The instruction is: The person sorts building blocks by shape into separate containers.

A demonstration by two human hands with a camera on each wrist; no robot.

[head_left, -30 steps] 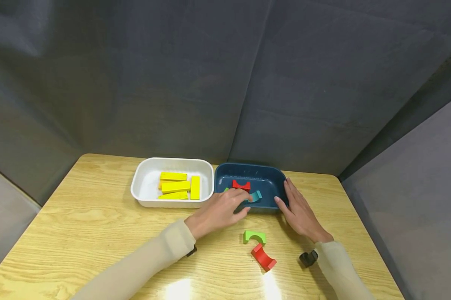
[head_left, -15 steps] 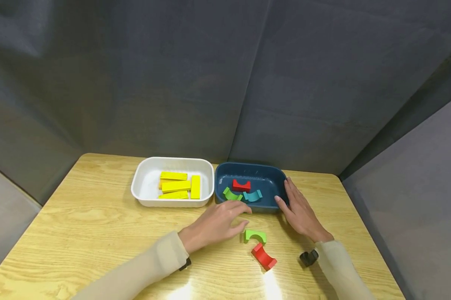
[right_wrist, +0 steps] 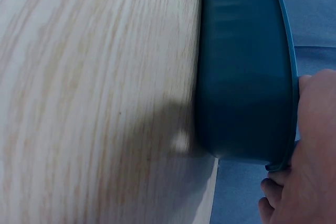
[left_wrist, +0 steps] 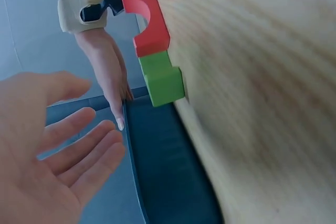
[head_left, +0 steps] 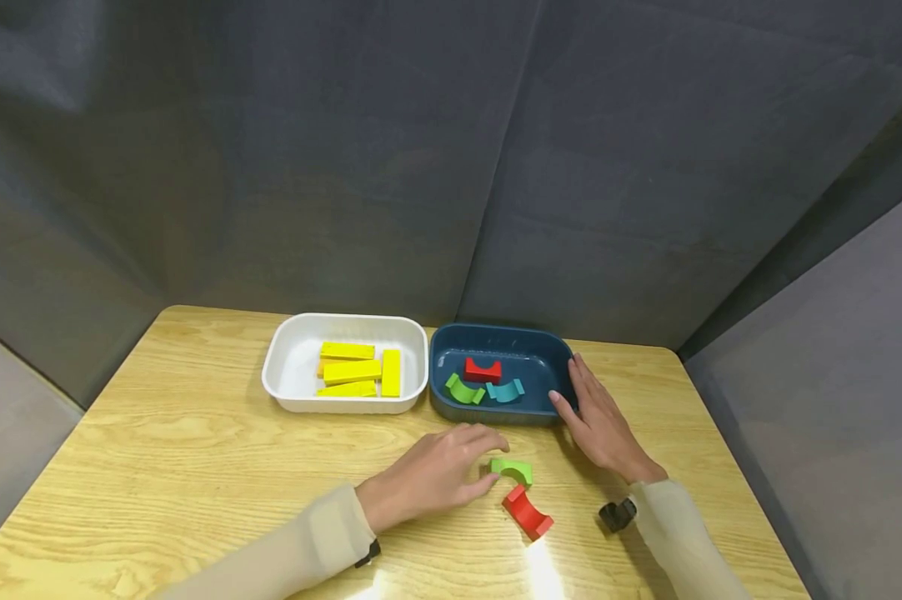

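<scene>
In the head view my left hand is over the table, thumb and forefinger apart on either side of the near end of a green arch block. The left wrist view shows this hand with its fingers spread and nothing held. A red arch block lies just in front of the green one. My right hand holds the right front corner of a dark blue tray, thumb at the front rim and fingers along the right side. Inside that tray are a red, a green and a teal arch block.
Left of the blue tray, close against it, stands a white tray with several yellow rectangular blocks. Both sit near the back edge of the wooden table. A dark cloth hangs behind.
My left hand has come out of the blue tray, leaving the teal arch block there, and moved toward me to the green arch block on the table. The right hand stays put.
</scene>
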